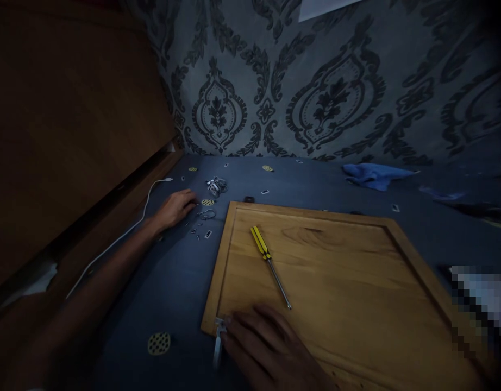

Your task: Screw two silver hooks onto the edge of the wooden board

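Far left: a white cable runs across the blue surface beside brown furniture. The left hand lies on that surface, fingers loosely curled, tips at a scatter of small screws; whether it pinches one cannot be told. A clump of metal fittings sits just beyond.

Centre: a wooden panel lies flat on the surface, with a yellow-and-black screwdriver resting loose on it, apart from both hands. The right hand lies open on the panel's near left corner, fingertips touching a metal hinge at the edge.

Far right: a blue cloth lies near the wall.
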`<state>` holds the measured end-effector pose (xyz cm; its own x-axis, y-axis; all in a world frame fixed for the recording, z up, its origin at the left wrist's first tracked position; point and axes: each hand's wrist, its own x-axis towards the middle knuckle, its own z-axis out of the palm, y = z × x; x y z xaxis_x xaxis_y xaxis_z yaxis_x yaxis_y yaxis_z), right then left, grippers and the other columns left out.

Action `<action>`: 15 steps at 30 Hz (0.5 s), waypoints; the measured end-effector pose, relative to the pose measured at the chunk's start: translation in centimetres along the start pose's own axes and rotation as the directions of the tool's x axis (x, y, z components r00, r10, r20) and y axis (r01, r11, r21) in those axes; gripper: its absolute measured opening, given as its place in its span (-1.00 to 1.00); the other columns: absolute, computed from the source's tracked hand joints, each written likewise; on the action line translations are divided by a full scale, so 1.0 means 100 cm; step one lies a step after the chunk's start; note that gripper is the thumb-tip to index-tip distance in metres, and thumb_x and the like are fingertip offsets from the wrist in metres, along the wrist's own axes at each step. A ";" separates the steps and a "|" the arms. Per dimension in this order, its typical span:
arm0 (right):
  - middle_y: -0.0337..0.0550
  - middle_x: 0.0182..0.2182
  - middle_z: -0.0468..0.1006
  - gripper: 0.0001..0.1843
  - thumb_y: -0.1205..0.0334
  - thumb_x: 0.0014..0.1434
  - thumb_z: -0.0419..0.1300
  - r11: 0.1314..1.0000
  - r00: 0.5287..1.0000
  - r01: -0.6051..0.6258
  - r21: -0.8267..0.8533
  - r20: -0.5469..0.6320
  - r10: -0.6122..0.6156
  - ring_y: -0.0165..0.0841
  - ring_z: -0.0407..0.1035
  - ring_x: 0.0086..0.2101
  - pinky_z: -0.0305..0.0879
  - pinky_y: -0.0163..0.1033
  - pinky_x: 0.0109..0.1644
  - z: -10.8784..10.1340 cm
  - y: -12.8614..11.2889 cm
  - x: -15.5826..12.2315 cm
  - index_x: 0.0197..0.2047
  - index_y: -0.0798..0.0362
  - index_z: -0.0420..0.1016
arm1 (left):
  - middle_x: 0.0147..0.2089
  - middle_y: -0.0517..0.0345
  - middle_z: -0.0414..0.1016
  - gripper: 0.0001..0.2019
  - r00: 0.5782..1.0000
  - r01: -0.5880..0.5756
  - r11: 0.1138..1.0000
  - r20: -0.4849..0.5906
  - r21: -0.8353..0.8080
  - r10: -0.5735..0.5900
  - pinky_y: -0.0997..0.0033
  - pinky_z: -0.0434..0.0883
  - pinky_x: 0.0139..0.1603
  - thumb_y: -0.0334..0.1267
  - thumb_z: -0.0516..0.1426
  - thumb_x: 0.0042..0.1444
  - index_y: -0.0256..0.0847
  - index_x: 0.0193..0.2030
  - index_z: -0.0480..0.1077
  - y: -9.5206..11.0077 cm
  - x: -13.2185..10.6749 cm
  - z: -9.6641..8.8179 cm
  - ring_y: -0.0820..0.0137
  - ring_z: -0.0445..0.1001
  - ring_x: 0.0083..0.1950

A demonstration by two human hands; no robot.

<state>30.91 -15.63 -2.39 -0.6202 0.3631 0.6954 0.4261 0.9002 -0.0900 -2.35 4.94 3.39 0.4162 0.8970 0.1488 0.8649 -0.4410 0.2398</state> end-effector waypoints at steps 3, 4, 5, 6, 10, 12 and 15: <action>-0.34 -0.02 0.74 -0.69 0.27 0.55 0.02 1.000 1.000 -0.018 0.008 -0.024 0.018 -0.38 0.49 0.02 0.31 -0.18 0.28 -0.002 -0.001 0.007 0.04 0.00 0.62 | 0.10 -0.02 0.55 -0.70 0.999 0.001 1.000 0.050 0.001 -0.001 0.09 0.60 0.06 -0.11 0.22 0.41 -0.26 0.13 0.47 0.001 -0.010 -0.003 0.24 0.59 0.03; -0.36 -0.03 0.74 -0.68 0.27 0.55 0.01 1.000 0.999 -0.018 0.007 -0.039 0.018 -0.39 0.49 0.01 0.31 -0.19 0.27 -0.002 -0.001 0.008 0.02 0.00 0.62 | 0.08 -0.01 0.55 -0.71 0.998 0.000 1.000 0.068 -0.001 0.000 0.10 0.61 0.05 -0.11 0.22 0.41 -0.26 0.12 0.47 0.002 -0.014 -0.005 0.25 0.59 0.01; -0.37 -0.05 0.75 -0.67 0.28 0.55 0.00 1.000 0.998 -0.015 0.004 -0.054 0.015 -0.39 0.49 -0.01 0.30 -0.19 0.26 -0.002 -0.001 0.010 0.00 0.00 0.63 | 0.07 0.00 0.56 -0.71 0.996 -0.002 1.000 0.086 -0.003 0.002 0.11 0.61 0.04 -0.11 0.22 0.41 -0.26 0.11 0.48 0.003 -0.018 -0.006 0.26 0.59 0.00; -0.38 -0.07 0.75 -0.66 0.29 0.56 0.00 1.000 0.997 -0.009 -0.001 -0.074 0.009 -0.40 0.49 -0.02 0.30 -0.20 0.26 -0.001 -0.001 0.010 -0.02 0.00 0.63 | 0.05 0.00 0.57 -0.72 0.995 -0.002 1.000 0.100 -0.005 0.003 0.13 0.61 0.02 -0.11 0.22 0.42 -0.26 0.10 0.48 0.005 -0.022 -0.008 0.27 0.60 -0.02; -0.32 -0.08 0.75 -0.67 0.31 0.55 0.01 1.000 0.996 0.009 -0.019 -0.087 -0.011 -0.39 0.50 -0.02 0.30 -0.18 0.32 0.006 0.000 0.003 -0.02 0.00 0.63 | 0.01 0.03 0.58 -0.73 0.996 0.001 1.000 0.094 0.000 -0.001 0.15 0.61 0.00 -0.11 0.22 0.42 -0.27 0.07 0.49 0.010 -0.023 -0.014 0.29 0.60 -0.05; -0.25 -0.04 0.74 -0.69 0.30 0.54 0.03 0.999 0.999 0.024 -0.035 -0.047 -0.026 -0.37 0.50 0.00 0.34 -0.14 0.33 0.010 0.001 -0.005 0.04 -0.01 0.62 | 0.03 0.02 0.57 -0.73 0.998 0.006 1.000 0.055 0.008 -0.006 0.12 0.61 0.03 -0.11 0.22 0.42 -0.27 0.07 0.49 0.012 -0.011 -0.015 0.27 0.60 -0.02; -0.20 0.01 0.72 -0.71 0.27 0.53 0.06 0.997 0.998 0.061 -0.057 0.022 -0.060 -0.36 0.51 0.03 0.38 -0.10 0.33 0.015 0.003 -0.014 0.11 -0.03 0.60 | 0.09 -0.01 0.56 -0.71 1.000 0.016 1.000 -0.027 0.016 -0.016 0.07 0.60 0.08 -0.11 0.22 0.42 -0.26 0.13 0.47 0.013 0.013 -0.011 0.23 0.59 0.04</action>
<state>30.89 -15.49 -4.46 -0.6586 0.3138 0.6839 0.4245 0.9054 -0.0066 -0.95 5.51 5.00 0.3947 0.9028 0.1707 0.8758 -0.4259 0.2271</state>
